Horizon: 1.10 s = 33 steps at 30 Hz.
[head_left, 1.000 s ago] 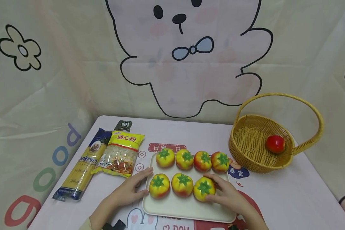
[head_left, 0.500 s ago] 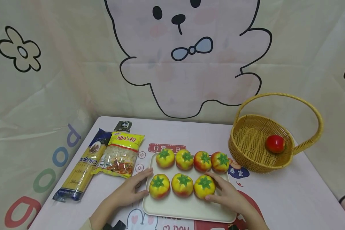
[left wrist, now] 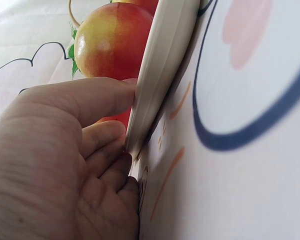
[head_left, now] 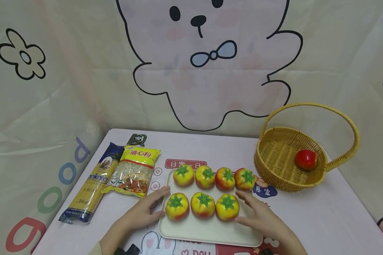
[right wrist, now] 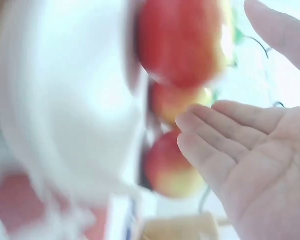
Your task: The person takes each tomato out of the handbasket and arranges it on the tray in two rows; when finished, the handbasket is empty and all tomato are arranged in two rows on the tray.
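A cream tray point(head_left: 207, 232) carries two rows of yellow-and-red fruits with green star-shaped tops. My left hand point(head_left: 143, 211) rests at the tray's left edge, thumb and fingertips against the rim, close to the front-left fruit point(head_left: 177, 207). In the left wrist view, the left hand point(left wrist: 65, 150) touches the rim beside a fruit point(left wrist: 112, 42). My right hand point(head_left: 263, 216) is spread over the tray's right side, just off the front-right fruit point(head_left: 227, 207). Its fingers are straight and hold nothing; the right wrist view shows the bare palm point(right wrist: 260, 155), with blurred fruits beyond.
A wicker basket point(head_left: 277, 156) with a tall handle stands at the right, holding one red fruit point(head_left: 305, 159). On the left lie a spaghetti pack point(head_left: 89, 191), a yellow macaroni bag point(head_left: 135, 171) and a small dark packet point(head_left: 137, 139). A printed cloth wall rises behind the table.
My right hand has let go of the front-right fruit and drawn slightly to the right. That fruit sits slightly farther back than a second ago. The left hand has stayed put.
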### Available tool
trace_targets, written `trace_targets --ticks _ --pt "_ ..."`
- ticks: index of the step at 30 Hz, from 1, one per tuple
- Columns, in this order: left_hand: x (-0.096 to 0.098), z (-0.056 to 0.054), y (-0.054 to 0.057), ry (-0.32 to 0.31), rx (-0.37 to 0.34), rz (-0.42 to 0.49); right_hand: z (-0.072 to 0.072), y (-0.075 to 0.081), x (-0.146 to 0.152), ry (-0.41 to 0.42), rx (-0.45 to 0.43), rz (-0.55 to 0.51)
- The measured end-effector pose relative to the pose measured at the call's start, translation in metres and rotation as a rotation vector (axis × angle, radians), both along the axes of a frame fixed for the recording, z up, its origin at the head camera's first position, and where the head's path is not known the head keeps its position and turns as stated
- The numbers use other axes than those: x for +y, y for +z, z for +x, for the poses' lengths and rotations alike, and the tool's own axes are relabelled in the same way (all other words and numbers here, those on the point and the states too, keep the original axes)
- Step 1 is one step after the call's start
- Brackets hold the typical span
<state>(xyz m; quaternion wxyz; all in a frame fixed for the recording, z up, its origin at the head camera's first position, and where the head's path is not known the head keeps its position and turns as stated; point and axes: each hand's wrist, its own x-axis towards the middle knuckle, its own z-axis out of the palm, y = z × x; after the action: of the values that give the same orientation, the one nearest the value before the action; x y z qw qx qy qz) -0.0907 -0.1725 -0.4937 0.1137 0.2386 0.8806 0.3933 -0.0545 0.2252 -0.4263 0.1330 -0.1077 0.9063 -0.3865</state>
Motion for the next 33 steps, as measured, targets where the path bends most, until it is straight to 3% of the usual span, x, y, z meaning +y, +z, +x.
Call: trace_targets --ticks 7,14,18,25,33 --pt "-0.001 -0.001 0.002 0.003 -0.012 0.003 -0.010 0.032 0.048 -0.053 0.202 0.045" --pt "-0.002 -0.002 0.003 0.001 -0.003 -0.001 -0.044 0.058 0.119 -0.180 0.306 0.059" --pt "-0.003 -0.002 0.003 0.005 -0.005 -0.001 -0.071 0.073 0.154 -0.228 0.260 0.131" --pt "-0.003 -0.002 0.004 0.005 -0.010 0.002 -0.121 0.089 0.186 -0.217 0.076 0.183" --pt "-0.001 -0.003 0.000 -0.004 -0.024 0.004 -0.150 0.089 0.201 -0.239 -0.114 0.283"
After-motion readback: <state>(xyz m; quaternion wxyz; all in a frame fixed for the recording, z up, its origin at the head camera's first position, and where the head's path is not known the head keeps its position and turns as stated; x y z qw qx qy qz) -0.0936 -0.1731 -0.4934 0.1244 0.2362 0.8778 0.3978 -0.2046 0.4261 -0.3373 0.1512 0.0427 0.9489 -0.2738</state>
